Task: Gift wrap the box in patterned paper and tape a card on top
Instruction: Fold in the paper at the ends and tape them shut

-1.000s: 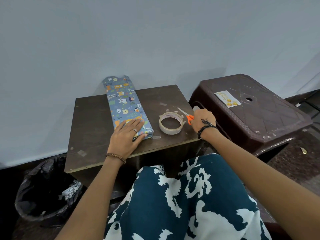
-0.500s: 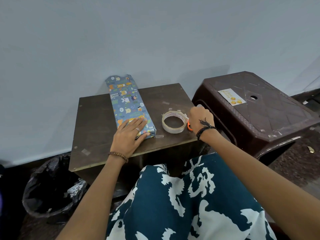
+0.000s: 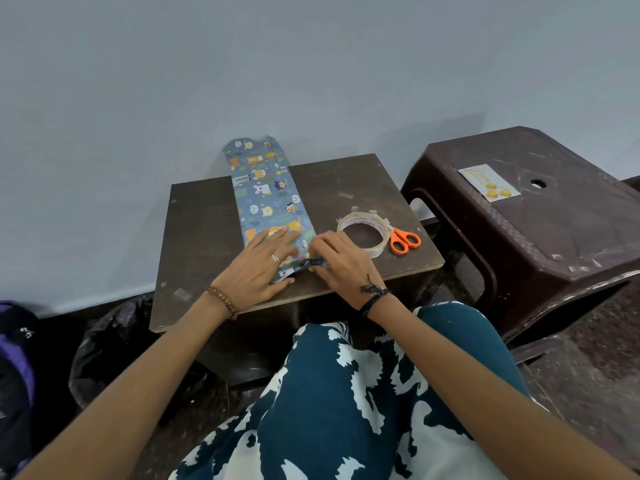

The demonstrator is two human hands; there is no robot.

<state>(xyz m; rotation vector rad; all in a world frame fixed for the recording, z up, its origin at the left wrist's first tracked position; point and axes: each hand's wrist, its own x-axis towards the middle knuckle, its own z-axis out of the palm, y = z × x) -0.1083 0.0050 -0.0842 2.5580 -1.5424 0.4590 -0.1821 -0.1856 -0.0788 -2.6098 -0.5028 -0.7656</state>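
A long flat box wrapped in blue animal-patterned paper (image 3: 265, 192) lies on the small brown table (image 3: 204, 237), its far end sticking out past the table towards the wall. My left hand (image 3: 263, 261) lies flat on the box's near end, fingers straight. My right hand (image 3: 341, 259) has its fingers curled at the box's near right corner, pinching the paper flap there. A roll of clear tape (image 3: 363, 232) sits just right of my right hand, with orange-handled scissors (image 3: 403, 240) beside it. A white card with yellow marks (image 3: 488, 182) lies on the brown plastic stool (image 3: 540, 230).
The wall stands right behind the table. A black bin bag (image 3: 110, 344) sits on the floor at the left, and a purple-and-black bag (image 3: 15, 362) lies at the far left edge. My lap in dark teal patterned fabric (image 3: 346, 403) fills the foreground. Small tape scraps dot the table.
My right hand left the scissors and tape roll and came left to the box's near right corner. The scissors now lie free. The left hand stayed on the box.
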